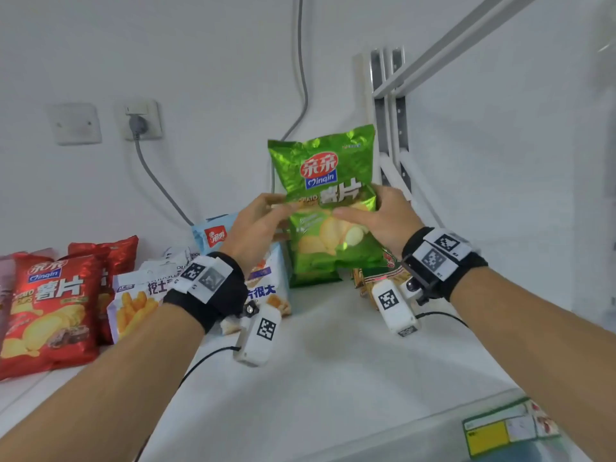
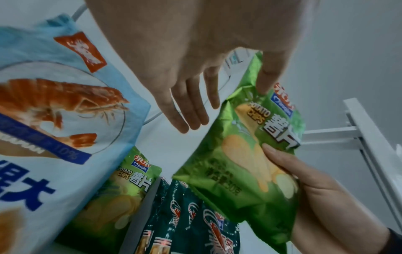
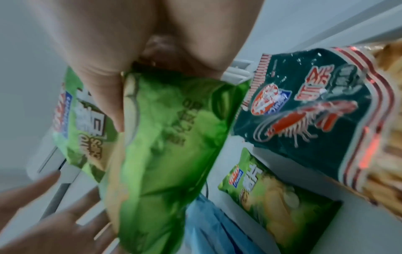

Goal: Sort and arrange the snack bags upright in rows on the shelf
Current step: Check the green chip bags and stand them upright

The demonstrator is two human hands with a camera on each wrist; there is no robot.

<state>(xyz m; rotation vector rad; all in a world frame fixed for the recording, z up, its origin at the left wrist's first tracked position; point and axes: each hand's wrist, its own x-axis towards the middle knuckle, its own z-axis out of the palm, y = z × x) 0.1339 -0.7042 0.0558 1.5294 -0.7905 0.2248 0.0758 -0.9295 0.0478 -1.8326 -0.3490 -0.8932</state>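
- green chip bag (image 1: pixel 328 208) is held upright above the white shelf (image 1: pixel 333 361), in front of the back wall; use it as the reference
- right hand (image 1: pixel 380 220) grips its right side, thumb across the front, fingers wrapped behind (hidden in head view)
- left hand (image 1: pixel 258 225) at its left edge: thumb tip on the bag, the other fingers straight and apart from it in the left wrist view
- behind/below it: second green chip bag (image 2: pixel 121 194), only visible in the wrist views
- right of it: dark green shrimp-snack bags (image 3: pixel 304 103), mostly hidden by the right wrist in head view
- left of it: pale blue shrimp bag (image 2: pixel 54 111), partly covered by the left wrist; further left a fries bag (image 1: pixel 136 301) and red chip bags (image 1: pixel 50 311), cut off at frame edge
- readable: "Qinqin", "POTATO CHIPS" on green and red bags; "10%" on the blue one
- right wrist view is blurred, small print unreadable
- bare shelf surface in front of the green bag, out to the front edge
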